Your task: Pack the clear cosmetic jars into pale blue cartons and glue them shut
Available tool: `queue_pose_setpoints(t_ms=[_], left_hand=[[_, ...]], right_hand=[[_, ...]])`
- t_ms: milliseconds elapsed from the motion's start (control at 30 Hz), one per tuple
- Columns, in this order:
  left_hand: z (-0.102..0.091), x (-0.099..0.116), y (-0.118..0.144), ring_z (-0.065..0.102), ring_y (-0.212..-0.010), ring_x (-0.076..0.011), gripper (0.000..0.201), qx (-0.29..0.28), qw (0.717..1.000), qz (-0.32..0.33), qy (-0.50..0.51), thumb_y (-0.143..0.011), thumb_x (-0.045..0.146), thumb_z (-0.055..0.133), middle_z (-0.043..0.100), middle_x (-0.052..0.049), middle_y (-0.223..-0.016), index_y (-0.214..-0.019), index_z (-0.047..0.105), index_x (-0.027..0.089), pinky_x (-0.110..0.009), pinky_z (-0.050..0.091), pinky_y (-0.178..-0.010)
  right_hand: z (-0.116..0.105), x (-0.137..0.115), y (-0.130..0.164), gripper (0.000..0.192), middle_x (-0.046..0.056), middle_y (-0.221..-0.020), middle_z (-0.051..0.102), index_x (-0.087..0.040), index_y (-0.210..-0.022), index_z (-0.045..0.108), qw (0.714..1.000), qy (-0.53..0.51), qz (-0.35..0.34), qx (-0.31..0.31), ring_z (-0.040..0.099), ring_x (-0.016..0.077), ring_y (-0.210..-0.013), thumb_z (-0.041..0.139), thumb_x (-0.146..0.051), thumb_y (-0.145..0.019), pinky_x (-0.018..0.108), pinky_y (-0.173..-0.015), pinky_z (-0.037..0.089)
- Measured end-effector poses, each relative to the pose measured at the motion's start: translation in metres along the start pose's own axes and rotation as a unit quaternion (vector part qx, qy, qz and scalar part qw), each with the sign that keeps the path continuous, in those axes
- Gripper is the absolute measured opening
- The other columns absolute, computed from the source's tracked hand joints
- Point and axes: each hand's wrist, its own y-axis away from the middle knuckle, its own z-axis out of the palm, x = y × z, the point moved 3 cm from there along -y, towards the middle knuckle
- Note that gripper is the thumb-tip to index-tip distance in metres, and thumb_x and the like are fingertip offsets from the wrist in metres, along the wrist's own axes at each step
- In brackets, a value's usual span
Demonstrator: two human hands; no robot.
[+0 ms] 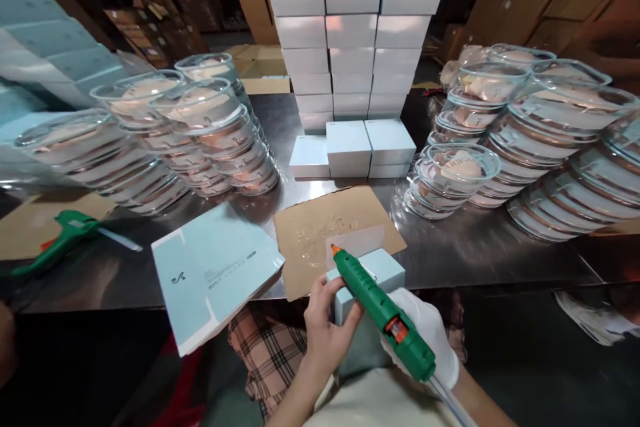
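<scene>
My bare left hand (327, 323) grips a small light-blue box (387, 268) at the table's front edge, thumb and fingers around its near left end. A pale flap (360, 243) stands out from the box's far side. In a white glove, my right hand (430, 327) is closed around a green glue gun (383, 310), its grip hidden behind the body. The gun's orange nozzle (335, 249) points away from me, over the flap; whether it touches cannot be made out. Under the box's far part lies a brown cardboard sheet (305, 213) with dried glue blobs.
Flat light-blue box blanks (215, 267) lie stacked at left, overhanging the edge. Beyond them rests another green glue gun (70, 233). Piles of clear round containers (210, 107) (460, 163) flank the table, with stacked white boxes (350, 33) at the back. A shoe (587, 317) shows at right.
</scene>
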Motion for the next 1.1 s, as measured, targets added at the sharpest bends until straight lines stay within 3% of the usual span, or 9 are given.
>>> queue_pose_setpoints(t_ms=[200, 300, 433, 500, 633, 767, 900, 1000, 1100], left_hand=[[-0.008, -0.003, 0.003, 0.068, -0.109, -0.0248, 0.024, 0.025, 0.999, 0.008, -0.022, -0.091, 0.036, 0.077, 0.074, -0.006, -0.109, -0.113, 0.073, 0.027, -0.034, 0.054, -0.094], [-0.015, -0.013, 0.008, 0.067, -0.113, -0.026, 0.026, 0.034, 0.999, -0.008, -0.021, -0.09, 0.039, 0.078, 0.075, -0.005, -0.112, -0.113, 0.074, 0.028, -0.036, 0.053, -0.098], [-0.022, -0.025, 0.011, 0.067, -0.114, -0.026, 0.027, 0.034, 0.998, -0.048, -0.003, -0.089, 0.042, 0.078, 0.075, -0.006, -0.112, -0.112, 0.075, 0.028, -0.035, 0.053, -0.096], [-0.023, -0.026, 0.008, 0.069, -0.108, -0.0248, 0.028, 0.034, 0.998, -0.057, 0.017, -0.089, 0.044, 0.078, 0.074, -0.006, -0.11, -0.111, 0.075, 0.027, -0.032, 0.054, -0.09], [-0.022, -0.021, 0.002, 0.07, -0.1, -0.0236, 0.031, 0.034, 0.995, -0.066, 0.066, -0.088, 0.049, 0.078, 0.073, -0.007, -0.106, -0.107, 0.077, 0.024, -0.031, 0.055, -0.086], [-0.022, -0.023, 0.001, 0.07, -0.104, -0.0254, 0.033, 0.034, 0.992, -0.087, 0.088, -0.085, 0.051, 0.08, 0.074, -0.008, -0.107, -0.104, 0.078, 0.024, -0.032, 0.055, -0.088], [-0.017, -0.025, 0.003, 0.07, -0.109, -0.0271, 0.034, 0.008, 0.99, -0.088, 0.111, -0.084, 0.052, 0.081, 0.074, -0.008, -0.107, -0.104, 0.077, 0.025, -0.036, 0.055, -0.093], [-0.009, -0.021, 0.006, 0.065, -0.126, -0.032, 0.036, 0.007, 0.987, -0.073, 0.14, -0.082, 0.055, 0.082, 0.069, -0.012, -0.129, -0.1, 0.075, 0.024, -0.04, 0.054, -0.099], [-0.003, -0.02, 0.007, 0.063, -0.13, -0.0326, 0.045, 0.052, 0.976, -0.077, 0.199, -0.081, 0.055, 0.084, 0.062, -0.014, -0.141, -0.111, 0.067, 0.025, -0.041, 0.054, -0.1]], right_hand=[[-0.013, 0.01, -0.001, 0.006, 0.001, -0.072, 0.067, -0.022, -0.083, 0.066, 0.999, 0.01, -0.019, 0.047, 0.067, 0.0165, -0.062, 0.062, -0.023, -0.088, 0.025, -0.058, 0.053], [-0.026, 0.033, 0.009, 0.007, 0.001, -0.072, 0.068, -0.022, -0.08, 0.065, 0.995, -0.033, 0.072, 0.063, 0.063, 0.0168, -0.058, 0.07, -0.026, -0.08, 0.027, -0.056, 0.052], [-0.017, 0.069, 0.007, 0.023, 0.0, -0.064, 0.067, -0.023, -0.082, 0.069, 0.897, -0.253, 0.354, 0.078, 0.059, 0.0168, -0.052, 0.081, -0.039, -0.072, 0.028, -0.051, 0.05], [0.0, 0.08, -0.01, 0.031, -0.001, -0.057, 0.064, -0.021, -0.091, 0.072, 0.85, -0.317, 0.416, 0.068, 0.056, 0.0161, -0.047, 0.076, -0.048, -0.075, 0.028, -0.047, 0.048], [0.021, 0.099, -0.053, 0.045, 0.004, -0.053, 0.065, -0.013, -0.089, 0.075, 0.83, -0.346, 0.437, 0.027, 0.06, 0.0184, -0.046, 0.064, -0.055, -0.08, 0.03, -0.048, 0.051], [-0.004, 0.108, -0.058, 0.035, 0.005, -0.056, 0.068, -0.018, -0.072, 0.07, 0.844, -0.29, 0.451, 0.037, 0.067, 0.0215, -0.056, 0.076, -0.052, -0.075, 0.028, -0.053, 0.052], [-0.024, 0.079, -0.058, 0.039, 0.007, -0.093, 0.081, -0.021, -0.097, 0.078, 0.886, -0.278, 0.37, 0.034, 0.074, 0.0244, -0.09, 0.086, -0.048, -0.07, 0.031, -0.079, 0.058], [-0.007, 0.053, -0.066, 0.056, 0.01, -0.107, 0.08, -0.016, -0.107, 0.078, 0.848, -0.397, 0.336, -0.103, 0.074, 0.0271, -0.097, 0.091, -0.049, -0.065, 0.037, -0.088, 0.057], [0.001, 0.051, -0.068, 0.06, 0.009, -0.1, 0.079, -0.014, -0.105, 0.077, 0.823, -0.456, 0.323, -0.105, 0.073, 0.0251, -0.091, 0.092, -0.057, -0.065, 0.038, -0.087, 0.057]])
